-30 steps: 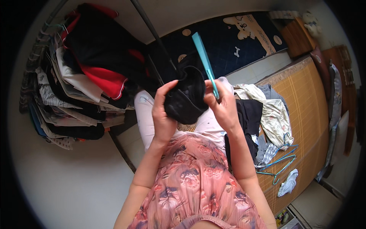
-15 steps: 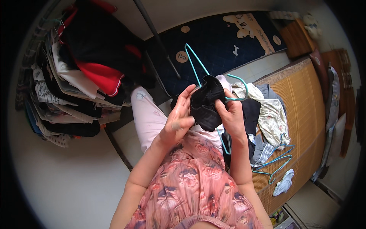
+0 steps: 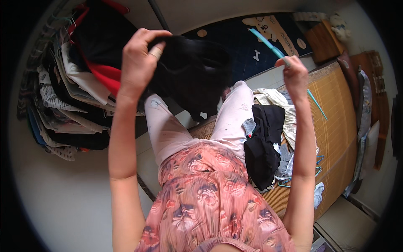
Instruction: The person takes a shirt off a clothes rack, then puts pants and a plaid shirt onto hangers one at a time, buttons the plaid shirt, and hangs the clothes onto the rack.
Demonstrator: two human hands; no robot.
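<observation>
Left grip: black garment (right grip: hanger)

A limp black garment hangs unfolded, well apart from a slanting turquoise hanger to its right

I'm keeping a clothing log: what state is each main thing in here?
Loose black cloth garment: unfolded, hanging from the left hand.
Slim light-blue hanger: bare, gripped in the right hand.
Multicoloured cloth garments at left: hung close together.
Second black cloth garment: heaped on the tan woven mat.
Cream cloth garment: crumpled, partly hidden.
Small pale cloth: crumpled, partly hidden.
</observation>
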